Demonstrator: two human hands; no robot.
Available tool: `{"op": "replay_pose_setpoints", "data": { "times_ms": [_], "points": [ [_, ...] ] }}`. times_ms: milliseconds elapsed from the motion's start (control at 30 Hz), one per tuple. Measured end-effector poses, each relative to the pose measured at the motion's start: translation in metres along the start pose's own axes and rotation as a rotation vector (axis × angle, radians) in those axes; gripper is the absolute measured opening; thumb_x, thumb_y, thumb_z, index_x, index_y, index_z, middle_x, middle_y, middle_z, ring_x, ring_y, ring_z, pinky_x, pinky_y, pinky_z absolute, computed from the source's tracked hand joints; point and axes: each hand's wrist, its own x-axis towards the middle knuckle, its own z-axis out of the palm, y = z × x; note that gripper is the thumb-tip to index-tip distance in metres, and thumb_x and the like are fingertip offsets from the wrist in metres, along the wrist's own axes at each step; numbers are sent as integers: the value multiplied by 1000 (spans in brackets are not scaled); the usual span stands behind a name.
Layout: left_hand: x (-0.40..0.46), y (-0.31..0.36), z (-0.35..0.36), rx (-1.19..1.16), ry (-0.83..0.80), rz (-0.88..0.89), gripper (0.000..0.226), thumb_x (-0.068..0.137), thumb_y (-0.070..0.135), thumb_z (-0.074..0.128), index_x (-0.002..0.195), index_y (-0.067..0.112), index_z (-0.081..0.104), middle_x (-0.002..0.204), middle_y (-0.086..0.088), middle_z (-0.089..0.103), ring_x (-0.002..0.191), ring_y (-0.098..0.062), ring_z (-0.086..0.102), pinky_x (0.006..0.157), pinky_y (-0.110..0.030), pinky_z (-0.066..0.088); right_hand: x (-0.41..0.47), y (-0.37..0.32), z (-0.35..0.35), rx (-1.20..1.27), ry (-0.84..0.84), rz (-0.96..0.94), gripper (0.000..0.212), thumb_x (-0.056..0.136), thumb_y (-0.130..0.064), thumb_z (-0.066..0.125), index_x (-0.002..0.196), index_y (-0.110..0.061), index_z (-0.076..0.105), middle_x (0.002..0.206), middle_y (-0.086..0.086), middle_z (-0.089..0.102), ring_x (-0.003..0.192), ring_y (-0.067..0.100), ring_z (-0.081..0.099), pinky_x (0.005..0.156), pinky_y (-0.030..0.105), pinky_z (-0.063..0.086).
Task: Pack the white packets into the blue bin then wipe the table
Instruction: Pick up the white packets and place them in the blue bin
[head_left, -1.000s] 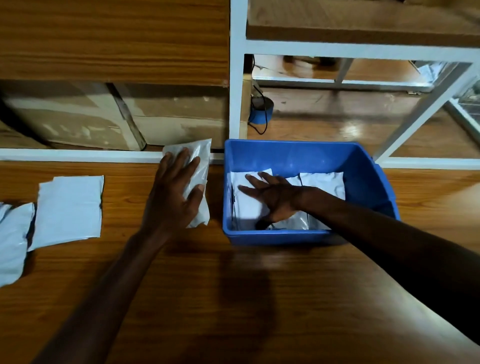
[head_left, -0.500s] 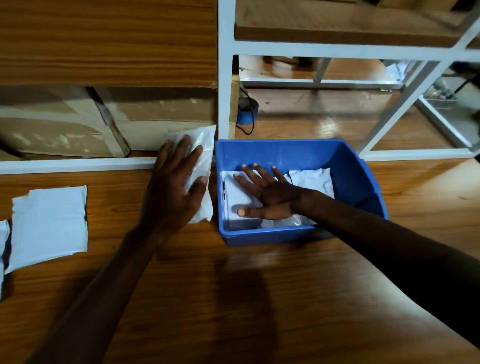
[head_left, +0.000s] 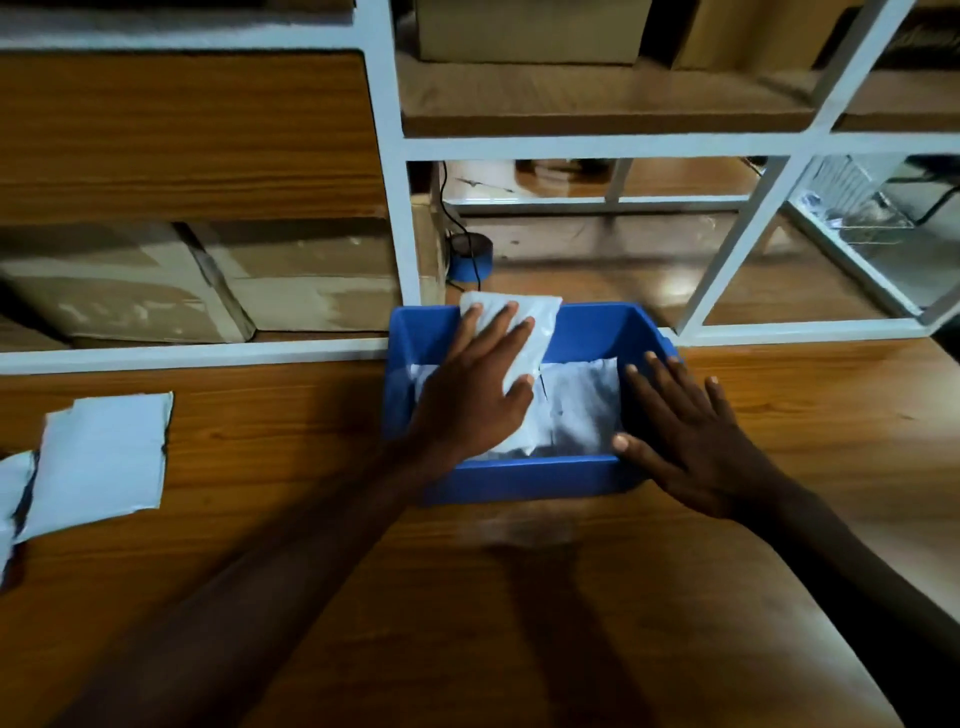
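Note:
The blue bin (head_left: 524, 475) stands on the wooden table (head_left: 467, 597) against the white shelf frame. My left hand (head_left: 475, 395) holds a white packet (head_left: 535, 322) over the bin's left half, the packet's far end above the back rim. More white packets (head_left: 584, 405) lie flat inside the bin. My right hand (head_left: 685, 441) rests open, fingers spread, over the bin's right wall and front right corner. At the table's left side lie two more white packets, one (head_left: 106, 457) whole and one (head_left: 13, 499) cut off by the frame edge.
A white shelf frame (head_left: 395, 208) rises right behind the bin. Cardboard boxes (head_left: 208, 280) fill the shelf to the left. A blue tape roll (head_left: 470, 257) with a black cable sits behind the bin. A wire basket (head_left: 862, 208) is at the far right.
My left hand has carried its packet from the table beside the bin to above the bin's left half. My right hand has come out of the bin onto its right wall.

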Motion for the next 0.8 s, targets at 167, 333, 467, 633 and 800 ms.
{"op": "replay_pose_setpoints", "data": {
  "times_ms": [167,333,467,633,800],
  "points": [
    [22,-2,53,76,-326,-86,61,94,33,52,151,22,32,162,2,16,150,-29,3,116,-50,23,-2,22,15,61,68,-18,97,81,-87,-1,160,-30,0,167,-3,-10,152,14,-18,124,45,-5],
    [30,2,79,192,-652,-244,68,98,49,41,155,25,12,163,-1,-12,147,-30,-19,120,-49,3,2,24,25,100,144,-36,94,87,-83,8,160,-25,5,167,-2,-6,154,17,-13,124,45,3],
    [37,1,91,251,-855,-306,85,94,63,39,155,25,-6,160,-5,-24,145,-34,-25,117,-50,-8,3,27,27,113,160,-48,93,88,-82,11,160,-24,8,168,0,-3,154,19,-11,125,46,6],
    [48,-20,72,352,-951,-102,95,84,67,40,153,29,-13,159,0,-28,146,-26,-25,118,-49,-4,3,29,28,138,194,-71,92,90,-81,14,160,-20,16,168,3,5,155,20,-7,125,49,12],
    [42,-45,72,485,-939,93,113,66,97,23,150,34,-20,157,8,-31,144,-23,-28,116,-53,-10,5,30,31,146,242,-81,89,93,-78,23,157,-16,29,166,6,17,155,24,4,121,55,22]
  ]
}}
